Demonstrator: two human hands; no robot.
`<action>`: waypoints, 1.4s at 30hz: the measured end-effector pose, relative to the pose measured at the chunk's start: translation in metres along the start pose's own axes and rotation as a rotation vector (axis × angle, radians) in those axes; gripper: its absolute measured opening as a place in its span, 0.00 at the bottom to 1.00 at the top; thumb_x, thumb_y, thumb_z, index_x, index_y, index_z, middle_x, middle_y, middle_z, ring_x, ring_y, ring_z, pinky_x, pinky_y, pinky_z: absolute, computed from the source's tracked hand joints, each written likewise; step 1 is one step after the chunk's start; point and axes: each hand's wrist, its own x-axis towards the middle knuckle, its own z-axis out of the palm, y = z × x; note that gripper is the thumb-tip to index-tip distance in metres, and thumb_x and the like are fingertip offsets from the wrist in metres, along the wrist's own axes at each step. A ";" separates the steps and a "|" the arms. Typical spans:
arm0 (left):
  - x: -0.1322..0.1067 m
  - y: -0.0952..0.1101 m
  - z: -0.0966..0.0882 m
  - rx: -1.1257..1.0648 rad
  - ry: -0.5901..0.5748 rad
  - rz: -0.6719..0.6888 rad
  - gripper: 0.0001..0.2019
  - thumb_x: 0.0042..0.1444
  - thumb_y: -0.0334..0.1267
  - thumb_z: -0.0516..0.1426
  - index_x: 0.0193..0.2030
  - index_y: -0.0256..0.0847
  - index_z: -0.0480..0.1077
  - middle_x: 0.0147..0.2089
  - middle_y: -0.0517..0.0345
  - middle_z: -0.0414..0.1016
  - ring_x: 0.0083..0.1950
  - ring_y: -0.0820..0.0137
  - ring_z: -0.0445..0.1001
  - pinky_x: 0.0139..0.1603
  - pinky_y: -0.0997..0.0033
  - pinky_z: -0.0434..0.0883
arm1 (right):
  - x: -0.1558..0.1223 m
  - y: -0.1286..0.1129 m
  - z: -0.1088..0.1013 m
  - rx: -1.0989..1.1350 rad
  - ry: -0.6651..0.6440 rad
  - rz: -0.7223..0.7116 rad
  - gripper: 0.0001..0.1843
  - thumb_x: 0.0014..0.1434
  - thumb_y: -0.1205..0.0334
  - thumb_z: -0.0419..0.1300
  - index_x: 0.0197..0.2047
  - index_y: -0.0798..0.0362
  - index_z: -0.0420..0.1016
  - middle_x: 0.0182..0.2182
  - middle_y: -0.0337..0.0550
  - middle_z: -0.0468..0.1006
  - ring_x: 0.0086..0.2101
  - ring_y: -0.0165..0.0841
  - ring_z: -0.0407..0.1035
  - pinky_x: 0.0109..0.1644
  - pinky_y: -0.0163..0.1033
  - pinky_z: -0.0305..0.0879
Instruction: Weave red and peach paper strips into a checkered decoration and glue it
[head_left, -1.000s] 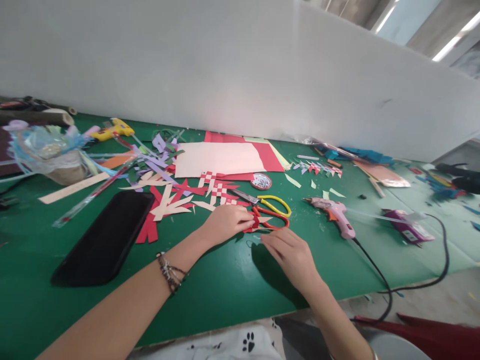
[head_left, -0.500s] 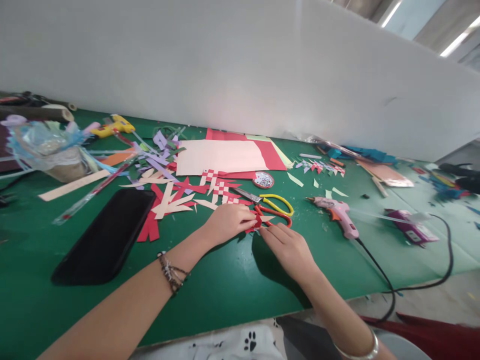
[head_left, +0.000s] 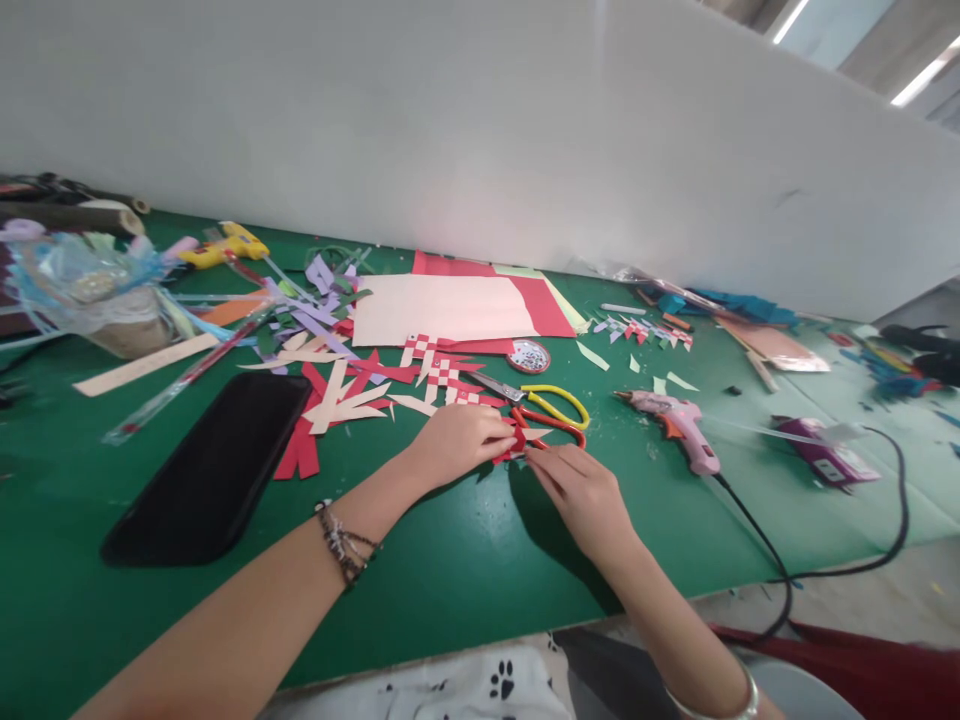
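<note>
My left hand [head_left: 463,440] is closed on a small red paper piece [head_left: 517,442], fingers pressed to its left side. My right hand [head_left: 581,490] pinches at the right edge of the same piece, where a pale strip tip [head_left: 537,434] sticks out. The fingertips hide most of the piece. Right behind it lie scissors [head_left: 556,405] with one yellow and one red handle, blades pointing left. Red-and-white checkered woven paper pieces [head_left: 442,374] lie beyond my left hand. A round tin of small beads or sequins [head_left: 528,356] sits behind the scissors.
A black phone-like slab [head_left: 214,465] lies left, beside red and cream paper strips [head_left: 330,405]. A pink glue gun [head_left: 679,425] with a cable lies right, near a purple box [head_left: 823,450]. Cream sheets [head_left: 442,308], a yellow glue gun [head_left: 229,245] and paper scraps lie farther back.
My right hand's fingertips have shifted slightly right along the red paper piece. My left hand stays in place, and the view has tilted a little.
</note>
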 end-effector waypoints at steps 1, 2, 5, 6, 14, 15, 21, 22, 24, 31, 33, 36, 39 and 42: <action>0.000 0.000 0.000 -0.001 -0.001 -0.004 0.18 0.61 0.41 0.46 0.25 0.38 0.69 0.26 0.60 0.69 0.28 0.75 0.66 0.26 0.76 0.56 | 0.000 0.000 0.000 0.014 0.003 0.006 0.12 0.62 0.67 0.50 0.40 0.54 0.75 0.31 0.46 0.77 0.32 0.32 0.71 0.38 0.36 0.69; 0.000 0.000 0.000 -0.002 -0.002 -0.008 0.18 0.61 0.41 0.46 0.25 0.38 0.69 0.26 0.60 0.69 0.28 0.75 0.66 0.26 0.76 0.56 | -0.001 0.000 0.000 0.022 0.009 0.005 0.13 0.62 0.67 0.50 0.41 0.53 0.75 0.32 0.46 0.77 0.33 0.32 0.71 0.39 0.37 0.69; 0.000 0.000 0.001 -0.005 0.005 -0.014 0.18 0.61 0.42 0.47 0.26 0.39 0.70 0.27 0.60 0.69 0.28 0.74 0.66 0.27 0.76 0.56 | 0.000 0.000 0.000 0.040 0.048 -0.010 0.13 0.62 0.67 0.50 0.42 0.52 0.75 0.33 0.46 0.77 0.34 0.31 0.71 0.41 0.37 0.69; 0.000 0.000 0.001 -0.006 0.006 -0.013 0.17 0.61 0.41 0.47 0.26 0.39 0.70 0.27 0.60 0.69 0.28 0.74 0.66 0.27 0.76 0.56 | 0.000 -0.001 0.000 0.048 0.056 -0.014 0.13 0.62 0.67 0.50 0.42 0.52 0.75 0.33 0.46 0.77 0.34 0.31 0.71 0.41 0.37 0.69; 0.000 0.000 0.000 -0.004 0.006 0.004 0.17 0.61 0.41 0.47 0.27 0.39 0.70 0.27 0.60 0.70 0.29 0.74 0.67 0.27 0.76 0.57 | 0.001 0.000 -0.001 0.073 -0.082 -0.003 0.16 0.62 0.68 0.47 0.47 0.53 0.73 0.36 0.48 0.75 0.38 0.34 0.70 0.41 0.38 0.70; 0.000 0.000 0.000 -0.004 0.007 0.005 0.17 0.61 0.42 0.46 0.27 0.39 0.70 0.27 0.60 0.70 0.29 0.74 0.67 0.27 0.76 0.57 | 0.000 -0.001 -0.002 0.078 -0.080 0.001 0.16 0.63 0.67 0.47 0.47 0.53 0.73 0.36 0.48 0.75 0.38 0.34 0.70 0.41 0.38 0.70; -0.001 -0.001 0.002 0.014 0.014 0.002 0.16 0.61 0.42 0.47 0.29 0.40 0.72 0.28 0.60 0.71 0.29 0.74 0.67 0.26 0.76 0.57 | -0.009 -0.006 -0.006 0.128 -0.038 0.069 0.14 0.62 0.66 0.48 0.42 0.51 0.75 0.33 0.45 0.76 0.34 0.32 0.71 0.39 0.37 0.71; -0.001 -0.001 0.003 0.019 0.012 0.003 0.15 0.60 0.42 0.48 0.30 0.40 0.73 0.28 0.60 0.71 0.30 0.74 0.68 0.26 0.76 0.57 | -0.011 -0.006 -0.007 0.132 -0.037 0.096 0.14 0.62 0.66 0.48 0.42 0.50 0.75 0.32 0.45 0.76 0.34 0.32 0.71 0.39 0.37 0.71; -0.002 -0.002 0.004 0.029 0.013 0.009 0.15 0.60 0.42 0.48 0.32 0.41 0.74 0.30 0.59 0.73 0.31 0.74 0.69 0.27 0.76 0.58 | -0.015 -0.006 -0.007 0.129 -0.041 0.157 0.14 0.61 0.66 0.49 0.43 0.50 0.75 0.32 0.45 0.76 0.34 0.33 0.71 0.39 0.38 0.70; -0.006 0.006 0.004 0.098 0.036 0.087 0.13 0.60 0.40 0.48 0.37 0.44 0.74 0.35 0.60 0.75 0.35 0.73 0.72 0.29 0.76 0.61 | -0.018 -0.011 -0.005 0.047 -0.075 0.241 0.15 0.62 0.66 0.48 0.37 0.53 0.77 0.31 0.47 0.76 0.31 0.34 0.70 0.34 0.38 0.70; -0.008 0.010 0.004 0.170 0.034 0.115 0.13 0.60 0.39 0.48 0.37 0.43 0.74 0.34 0.59 0.75 0.36 0.72 0.72 0.30 0.76 0.62 | -0.018 -0.013 -0.005 0.022 -0.076 0.237 0.16 0.62 0.65 0.47 0.35 0.53 0.76 0.30 0.46 0.75 0.31 0.33 0.70 0.34 0.37 0.69; -0.008 0.016 0.003 0.276 0.024 0.160 0.15 0.61 0.38 0.46 0.35 0.40 0.74 0.33 0.57 0.75 0.34 0.71 0.72 0.28 0.75 0.61 | -0.019 -0.015 -0.005 0.003 -0.073 0.245 0.16 0.63 0.64 0.46 0.35 0.54 0.76 0.29 0.46 0.75 0.30 0.33 0.70 0.34 0.37 0.68; -0.005 0.020 -0.001 0.307 0.017 0.179 0.17 0.62 0.40 0.44 0.36 0.40 0.73 0.34 0.56 0.76 0.32 0.71 0.72 0.25 0.76 0.58 | -0.020 -0.015 -0.009 0.037 -0.066 0.263 0.16 0.63 0.65 0.47 0.34 0.54 0.75 0.30 0.46 0.75 0.31 0.33 0.70 0.35 0.36 0.68; 0.003 0.022 -0.011 0.248 -0.042 0.161 0.17 0.61 0.40 0.44 0.37 0.41 0.73 0.33 0.57 0.76 0.31 0.72 0.72 0.26 0.75 0.59 | -0.021 -0.014 -0.015 0.082 -0.084 0.285 0.15 0.62 0.66 0.47 0.37 0.54 0.76 0.30 0.44 0.76 0.30 0.32 0.71 0.34 0.35 0.68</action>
